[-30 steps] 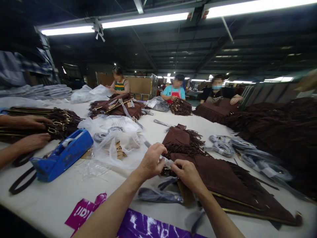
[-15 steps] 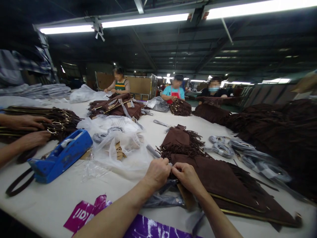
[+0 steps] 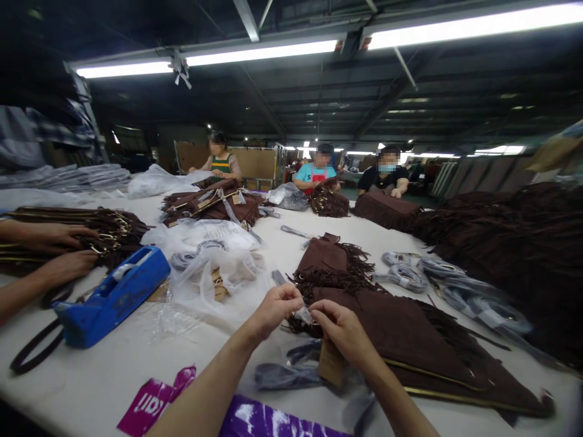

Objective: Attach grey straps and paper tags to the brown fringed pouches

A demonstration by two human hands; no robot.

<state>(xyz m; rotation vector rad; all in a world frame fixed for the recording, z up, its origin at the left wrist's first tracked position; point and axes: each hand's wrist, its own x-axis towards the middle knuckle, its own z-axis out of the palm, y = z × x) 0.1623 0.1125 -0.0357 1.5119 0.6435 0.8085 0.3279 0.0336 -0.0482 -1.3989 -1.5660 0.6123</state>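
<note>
My left hand [image 3: 277,311] is closed in a pinch over the near end of a brown fringed bag [image 3: 387,325]. Beside it my right hand [image 3: 339,328] also pinches, thumb and fingers pressed together. A small piece of clear plastic [image 3: 304,314] shows between the two hands, touching the fingertips. What the left fingertips grip is too small to make out. Below the right hand hangs a brown card tag [image 3: 332,364]. A grey plastic-wrapped strap [image 3: 286,376] lies under the hands. The bag has gold-coloured edging and lies flat on another one.
A blue tape dispenser [image 3: 116,294] stands left of crumpled plastic bags [image 3: 223,279]. A co-worker's hands [image 3: 68,249] rest on stacked bags at far left. Wrapped straps [image 3: 405,276] and a brown heap [image 3: 510,243] lie right. Purple plastic [image 3: 273,419] lies in front. Three people work across the table.
My hands have drawn slightly apart, the left moving a little left, so clear plastic now shows between them. The card tag hangs more in view. Across the table, the masked person has moved a brown bag.
</note>
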